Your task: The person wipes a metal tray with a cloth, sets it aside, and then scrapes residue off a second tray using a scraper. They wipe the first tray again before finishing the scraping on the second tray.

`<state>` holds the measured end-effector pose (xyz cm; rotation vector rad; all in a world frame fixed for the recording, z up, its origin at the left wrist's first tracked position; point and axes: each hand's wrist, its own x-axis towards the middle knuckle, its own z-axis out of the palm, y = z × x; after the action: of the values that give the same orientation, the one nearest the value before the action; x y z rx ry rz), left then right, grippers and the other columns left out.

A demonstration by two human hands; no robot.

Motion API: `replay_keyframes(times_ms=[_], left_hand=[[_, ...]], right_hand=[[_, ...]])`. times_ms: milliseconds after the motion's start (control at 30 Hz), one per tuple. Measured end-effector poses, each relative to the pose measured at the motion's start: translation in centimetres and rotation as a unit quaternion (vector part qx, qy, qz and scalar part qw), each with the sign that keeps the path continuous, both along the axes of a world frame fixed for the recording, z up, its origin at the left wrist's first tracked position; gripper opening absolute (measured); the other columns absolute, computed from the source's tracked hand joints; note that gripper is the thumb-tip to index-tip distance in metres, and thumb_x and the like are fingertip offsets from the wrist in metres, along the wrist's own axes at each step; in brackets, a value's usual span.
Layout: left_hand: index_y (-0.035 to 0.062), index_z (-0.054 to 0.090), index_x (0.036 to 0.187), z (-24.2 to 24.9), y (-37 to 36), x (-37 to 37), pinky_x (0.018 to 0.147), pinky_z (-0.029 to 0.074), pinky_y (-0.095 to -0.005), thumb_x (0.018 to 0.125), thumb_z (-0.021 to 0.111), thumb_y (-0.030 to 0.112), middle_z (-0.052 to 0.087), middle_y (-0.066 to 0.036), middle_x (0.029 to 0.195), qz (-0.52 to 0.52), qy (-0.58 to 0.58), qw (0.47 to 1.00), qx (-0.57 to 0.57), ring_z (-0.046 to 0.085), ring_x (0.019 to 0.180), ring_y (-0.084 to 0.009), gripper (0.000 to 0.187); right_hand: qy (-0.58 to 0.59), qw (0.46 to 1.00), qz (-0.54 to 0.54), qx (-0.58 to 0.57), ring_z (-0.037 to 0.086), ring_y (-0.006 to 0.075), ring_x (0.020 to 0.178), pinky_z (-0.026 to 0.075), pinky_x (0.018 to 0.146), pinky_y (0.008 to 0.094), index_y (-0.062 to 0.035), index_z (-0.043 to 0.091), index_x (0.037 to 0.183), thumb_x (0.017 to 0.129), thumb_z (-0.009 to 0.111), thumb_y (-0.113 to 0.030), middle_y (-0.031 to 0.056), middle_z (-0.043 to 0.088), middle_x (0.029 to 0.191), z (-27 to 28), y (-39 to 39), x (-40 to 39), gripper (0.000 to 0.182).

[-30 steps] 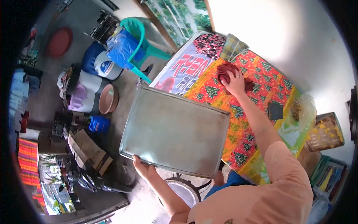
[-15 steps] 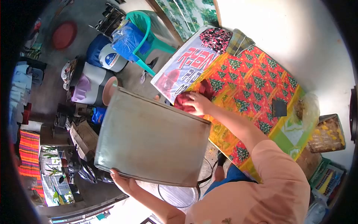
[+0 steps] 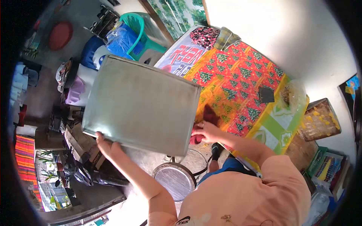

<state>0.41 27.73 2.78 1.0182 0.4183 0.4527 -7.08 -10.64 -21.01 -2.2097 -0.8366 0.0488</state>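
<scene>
A large grey metal baking tray (image 3: 141, 107) is held up, tilted, in front of me, its broad flat face toward the camera. My left hand (image 3: 108, 147) grips its lower left edge, with the thumb and fingers at the rim. At the tray's right edge, my right hand (image 3: 206, 131) is closed on a dark red cloth (image 3: 210, 115). Part of that cloth lies behind the tray's edge, so whether it presses on the metal there is hidden.
A table with a red and yellow Christmas-tree cover (image 3: 233, 81) stands to the right, bearing folded cloths (image 3: 205, 37) and a dark square piece (image 3: 266, 95). Another tray with yellow bits (image 3: 320, 119) lies beyond. A round stool (image 3: 174, 181) stands below, a green chair (image 3: 137, 28) behind.
The tray has shifted up and slightly left in view. My right hand, with the red cloth, has moved from the tray's top edge down to its right edge.
</scene>
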Motion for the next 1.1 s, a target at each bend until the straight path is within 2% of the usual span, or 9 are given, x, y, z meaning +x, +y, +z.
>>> replay_keyframes(times_ms=[200,233,300,433,533,733,800,933,1100], left_hand=[[0.0033,0.050,0.123,-8.1,-6.3,5.4,0.099,0.039,-0.0497,0.100,0.039,0.033,0.052,-0.014,0.127,0.023,0.031,0.991,-0.131,0.049,0.116,-0.0289,0.039],[0.0032,0.050,0.123,-9.4,-7.0,6.1,0.099,0.039,-0.0506,0.100,0.037,0.033,0.052,-0.014,0.127,0.033,0.028,0.988,-0.148,0.049,0.116,-0.0295,0.039],[0.0032,0.049,0.124,-11.6,-8.1,6.9,0.099,0.040,-0.0525,0.100,0.035,0.031,0.050,-0.015,0.129,0.056,0.028,0.981,-0.181,0.049,0.117,-0.0307,0.039],[0.0001,0.048,0.124,-13.2,-12.6,7.3,0.099,0.041,-0.0551,0.100,0.029,0.032,0.049,-0.016,0.129,0.058,0.009,0.974,-0.218,0.048,0.118,-0.0348,0.044],[-0.0016,0.046,0.124,-13.9,-15.3,8.5,0.099,0.042,-0.0545,0.101,0.026,0.032,0.049,-0.018,0.129,0.042,-0.004,0.958,-0.284,0.048,0.118,-0.0349,0.046],[-0.0015,0.044,0.127,-14.3,-21.3,9.9,0.102,0.039,-0.0530,0.101,0.022,0.031,0.047,-0.019,0.132,0.026,-0.007,0.939,-0.343,0.046,0.122,-0.0346,0.048],[-0.0003,0.043,0.129,-14.5,-23.5,9.5,0.102,0.039,-0.0535,0.101,0.022,0.032,0.045,-0.019,0.134,0.009,-0.020,0.940,-0.340,0.045,0.123,-0.0344,0.047],[0.0009,0.041,0.131,-18.7,-24.4,7.8,0.101,0.040,-0.0541,0.099,0.023,0.023,0.045,-0.017,0.133,-0.027,0.025,0.939,-0.341,0.045,0.123,-0.0339,0.043],[0.0008,0.046,0.120,-23.8,-22.7,4.4,0.095,0.045,-0.0547,0.097,0.037,0.018,0.049,-0.016,0.127,-0.142,0.168,0.909,-0.353,0.049,0.117,-0.0344,0.030]], right_hand=[[0.035,0.971,-0.214,0.102,0.058,0.0321,0.098,0.046,0.087,0.0417,-0.0071,0.064,0.106,0.064,0.070,-0.013,0.0160,0.061,0.106,6.0,-6.4,-2.2,0.043],[0.177,0.943,-0.233,0.157,0.058,0.0322,0.102,0.047,0.087,0.0404,-0.0060,0.063,0.107,0.066,0.069,-0.011,0.0178,0.060,0.108,8.0,-9.1,-1.3,0.041],[0.101,0.902,-0.376,0.185,0.057,0.0320,0.106,0.048,0.086,0.0392,-0.0072,0.061,0.111,0.068,0.069,-0.010,0.0186,0.058,0.114,7.0,-14.3,0.9,0.044],[-0.082,0.805,-0.588,0.017,0.051,0.0329,0.115,0.040,0.097,0.0463,-0.0126,0.058,0.120,0.073,0.070,-0.026,0.0196,0.053,0.125,-1.9,-22.7,9.6,0.050],[-0.077,0.777,-0.609,-0.137,0.047,0.0356,0.117,0.034,0.102,0.0476,-0.0172,0.059,0.119,0.075,0.068,-0.031,0.0208,0.050,0.129,-2.0,-17.9,11.5,0.047],[-0.161,0.938,-0.306,0.013,0.049,0.0338,0.113,0.041,0.097,0.0462,-0.0217,0.064,0.111,0.069,0.071,-0.021,0.0094,0.055,0.123,-2.7,-5.9,10.4,0.043],[-0.013,0.977,-0.214,0.023,0.053,0.0318,0.109,0.044,0.092,0.0467,-0.0189,0.064,0.110,0.069,0.068,-0.019,0.0090,0.057,0.120,-0.1,-1.9,7.2,0.041],[0.027,0.992,-0.112,0.050,0.053,0.0350,0.108,0.047,0.089,0.0442,-0.0256,0.061,0.117,0.071,0.068,-0.019,0.0103,0.054,0.122,-2.1,3.3,1.2,0.047],[0.105,0.959,-0.187,0.188,0.058,0.0369,0.101,0.046,0.091,0.0421,-0.0081,0.062,0.114,0.068,0.062,-0.014,0.0185,0.058,0.116,3.9,-4.6,-6.7,0.046]])
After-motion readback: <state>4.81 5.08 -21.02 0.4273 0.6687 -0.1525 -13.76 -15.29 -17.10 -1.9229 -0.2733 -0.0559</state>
